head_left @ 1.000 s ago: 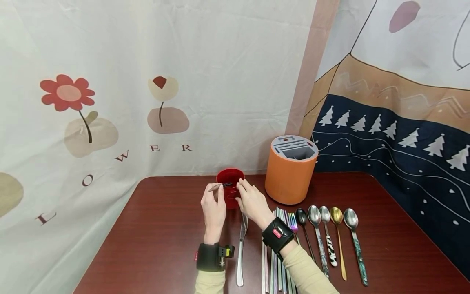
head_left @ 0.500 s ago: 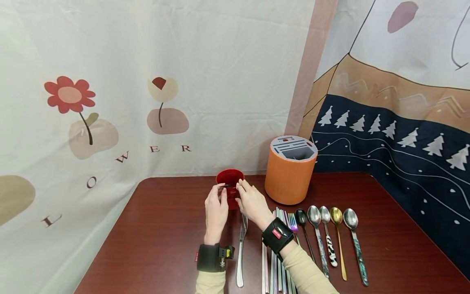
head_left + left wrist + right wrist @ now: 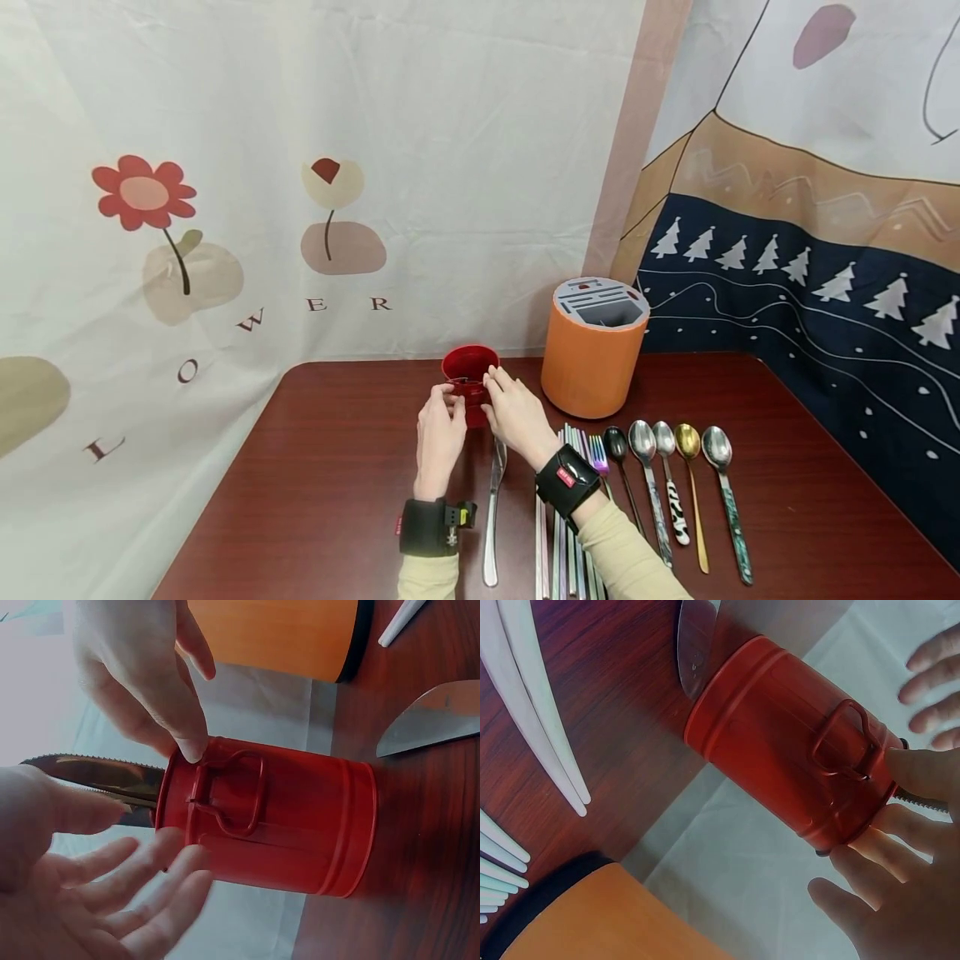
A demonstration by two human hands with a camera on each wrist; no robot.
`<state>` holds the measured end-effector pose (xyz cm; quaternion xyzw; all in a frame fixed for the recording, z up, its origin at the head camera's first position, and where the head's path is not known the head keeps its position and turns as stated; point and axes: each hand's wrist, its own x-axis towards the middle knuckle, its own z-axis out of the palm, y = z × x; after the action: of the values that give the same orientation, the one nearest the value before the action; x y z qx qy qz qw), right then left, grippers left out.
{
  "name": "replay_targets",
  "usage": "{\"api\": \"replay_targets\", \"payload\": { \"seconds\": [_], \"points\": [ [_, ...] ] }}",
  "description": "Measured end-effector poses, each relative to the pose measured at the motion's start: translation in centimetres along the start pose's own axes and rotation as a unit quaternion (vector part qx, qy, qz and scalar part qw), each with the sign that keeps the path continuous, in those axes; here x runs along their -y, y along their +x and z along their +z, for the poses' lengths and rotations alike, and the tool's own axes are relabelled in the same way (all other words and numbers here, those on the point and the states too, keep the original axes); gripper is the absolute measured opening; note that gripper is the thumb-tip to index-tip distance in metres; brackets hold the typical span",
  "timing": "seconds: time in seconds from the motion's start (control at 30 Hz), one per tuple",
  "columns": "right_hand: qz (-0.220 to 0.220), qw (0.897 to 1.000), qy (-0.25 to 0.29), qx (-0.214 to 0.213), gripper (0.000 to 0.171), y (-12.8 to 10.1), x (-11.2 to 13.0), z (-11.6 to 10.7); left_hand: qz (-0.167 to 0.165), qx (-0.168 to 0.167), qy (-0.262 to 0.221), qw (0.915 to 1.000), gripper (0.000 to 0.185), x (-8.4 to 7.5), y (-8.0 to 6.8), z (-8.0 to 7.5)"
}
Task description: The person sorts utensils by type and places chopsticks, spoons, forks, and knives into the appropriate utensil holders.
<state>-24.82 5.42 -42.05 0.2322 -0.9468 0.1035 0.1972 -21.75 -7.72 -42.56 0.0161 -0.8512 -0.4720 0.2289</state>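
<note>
Two hands meet at a red tin cup [image 3: 469, 379] near the back of the table [image 3: 337, 467]. The right hand [image 3: 513, 412] pinches the rim, thumb and fingertips curled on the smooth, ribbed metal beside its wire handle loop. The left hand [image 3: 440, 433] is relaxed and open, fingers near the cup wall, gripping nothing. A serrated steel knife [image 3: 97, 776] sticks out of the cup's mouth. One second ago the left hand held that knife above the rim; now it has let go. Nearby stand a round orange holder [image 3: 594, 350], a table knife [image 3: 492, 508], chopsticks [image 3: 562, 533] and glossy spoons [image 3: 667, 483].
</note>
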Motion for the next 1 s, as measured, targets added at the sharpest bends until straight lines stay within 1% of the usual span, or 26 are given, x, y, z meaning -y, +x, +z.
{"api": "replay_targets", "payload": {
  "seconds": [0.17, 0.27, 0.43, 0.57, 0.67, 0.77, 0.9, 1.0],
  "points": [
    [0.009, 1.0, 0.015, 0.01, 0.047, -0.1, 0.1, -0.1, -0.029, 0.06, 0.05, 0.9966, 0.023, 0.2, -0.2, 0.0],
    [0.013, 1.0, 0.018, 0.014, 0.048, -0.1, 0.1, -0.2, -0.046, 0.091, 0.065, 0.9926, 0.021, 0.3, -0.4, 0.0],
    [0.012, 1.0, 0.017, 0.01, 0.048, -0.2, 0.1, -0.1, -0.062, 0.13, 0.084, 0.986, 0.019, 0.3, -0.6, 0.0],
    [0.009, 1.0, 0.018, 0.005, 0.048, -0.1, 0.0, 0.0, -0.062, 0.154, 0.12, 0.9787, 0.016, 0.6, -0.8, 0.1],
    [0.005, 1.0, 0.017, 0.003, 0.048, -0.2, 0.0, 0.0, -0.057, 0.18, 0.15, 0.9705, 0.014, 0.9, -1.1, 0.3],
    [0.004, 1.0, 0.017, 0.004, 0.047, -0.2, 0.0, 0.0, -0.062, 0.213, 0.169, 0.9604, 0.015, 1.0, -1.3, 0.5],
    [0.003, 1.0, 0.02, 0.003, 0.047, -0.3, 0.0, -0.1, -0.085, 0.255, 0.178, 0.9466, 0.016, 0.7, -1.7, 0.7],
    [0.002, 1.0, 0.022, 0.002, 0.047, -0.3, 0.0, -0.1, -0.097, 0.275, 0.193, 0.9368, 0.017, 0.5, -1.8, 0.8]
  ]
}}
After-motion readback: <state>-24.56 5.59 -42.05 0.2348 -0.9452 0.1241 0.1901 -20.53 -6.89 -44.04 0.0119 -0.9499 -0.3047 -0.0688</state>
